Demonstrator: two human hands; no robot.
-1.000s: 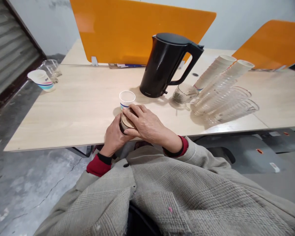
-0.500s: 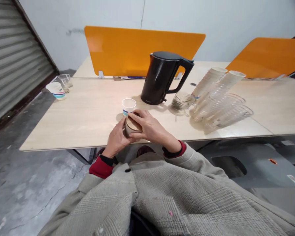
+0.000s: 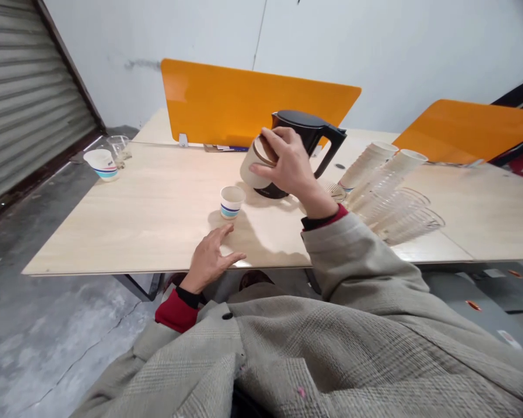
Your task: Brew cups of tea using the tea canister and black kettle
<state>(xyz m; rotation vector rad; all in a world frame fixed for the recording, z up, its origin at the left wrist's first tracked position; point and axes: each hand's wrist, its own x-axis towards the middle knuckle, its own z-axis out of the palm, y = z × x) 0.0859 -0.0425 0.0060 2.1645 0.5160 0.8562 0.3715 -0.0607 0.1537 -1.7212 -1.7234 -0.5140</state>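
My right hand [image 3: 286,159] grips a cream canister [image 3: 250,167] with a brown, wood-coloured lid, holding it tilted above the table. Behind it stands a black electric kettle [image 3: 303,123], partly covered by the hand and canister. Below, a paper cup [image 3: 232,203] with blue bands sits upright on the table. My left hand [image 3: 211,255] is empty, thumb and fingers apart, just in front of that cup by the table's front edge. A ribbed glass cup [image 3: 335,191] is mostly hidden behind my right wrist.
Stacks of paper cups [image 3: 368,165] and clear plastic cups [image 3: 401,215] lean at the right. Another paper cup [image 3: 101,164] and a clear plastic cup [image 3: 119,148] are at the left edge. An orange divider [image 3: 253,104] rises behind the kettle.
The canister was between both hands near the front edge. My left hand has let go of it, and my right hand has carried it up and away to in front of the kettle.
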